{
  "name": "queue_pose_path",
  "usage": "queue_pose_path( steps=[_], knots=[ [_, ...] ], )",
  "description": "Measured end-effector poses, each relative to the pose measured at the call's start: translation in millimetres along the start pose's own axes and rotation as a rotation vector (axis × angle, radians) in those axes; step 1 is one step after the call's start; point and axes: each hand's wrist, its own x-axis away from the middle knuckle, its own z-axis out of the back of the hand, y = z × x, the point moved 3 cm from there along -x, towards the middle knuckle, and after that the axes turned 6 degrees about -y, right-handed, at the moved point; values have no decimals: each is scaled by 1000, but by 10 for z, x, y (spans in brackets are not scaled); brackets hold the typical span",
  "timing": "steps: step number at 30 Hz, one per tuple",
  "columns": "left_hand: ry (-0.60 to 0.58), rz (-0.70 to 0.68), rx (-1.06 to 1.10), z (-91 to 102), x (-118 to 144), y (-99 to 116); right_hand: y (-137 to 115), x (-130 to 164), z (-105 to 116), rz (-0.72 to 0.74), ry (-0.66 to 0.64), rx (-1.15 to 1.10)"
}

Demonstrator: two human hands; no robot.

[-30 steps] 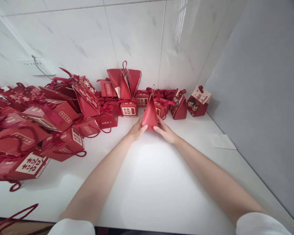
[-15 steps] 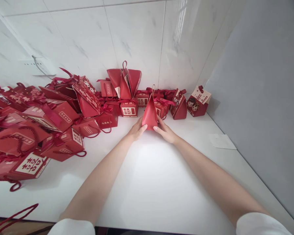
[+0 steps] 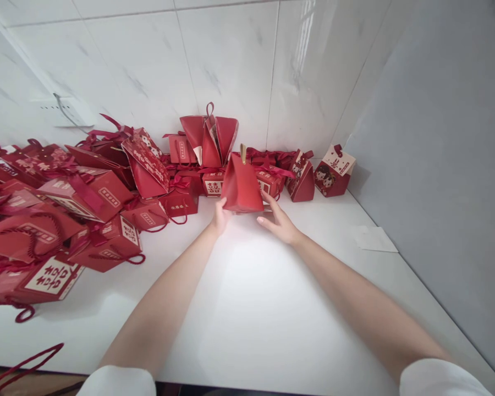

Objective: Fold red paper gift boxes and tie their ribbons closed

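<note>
Red gift box (image 3: 242, 186) held at the left, right hand spread beside it

Seen from between the two hands, the box is at 12 o'clock, a touch toward 11. It tapers upward, its long axis pointing to about 12 o'clock, with a tan loop (image 3: 243, 153) at the top. From the left hand (image 3: 220, 218) it lies at 1 o'clock; from the right hand (image 3: 281, 223), between 10 and 11. The left hand is nearer, gripping the lower left side. The right hand is spread, its thumb clear of the box; I cannot tell whether its fingers touch the far side, nor whether the base touches the desk (image 3: 272, 308).

The box's facing panels are plain red, with no writing. Just beside it at 9 o'clock, a small box (image 3: 213, 188) bears 囍 on a white panel. The same sign is larger on the front carton (image 3: 51, 279) of the pile, at 8 o'clock. Another red box (image 3: 180, 205), near 9 o'clock, has a line of characters too small to read surely. At 3 o'clock, a cream-topped box (image 3: 335, 171) shows a dark character and cartoon figures. No brand name is legible.
</note>
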Motion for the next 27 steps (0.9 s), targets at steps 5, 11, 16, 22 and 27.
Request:
queue_pose_path(
  steps=[5,11,16,22,27],
  knots=[
    [66,110,253,97,-40,-45,-93,21,2,-40,127,155],
    [99,-7,281,-35,-6,67,-156,30,84,51,211,325],
    [113,40,187,-52,10,58,-89,46,61,17,201,239],
    [120,-56,122,-82,13,-10,49,-5,98,-136,308,24],
    [208,39,290,-77,31,-13,102,-15,99,-318,172,40]
  ],
)
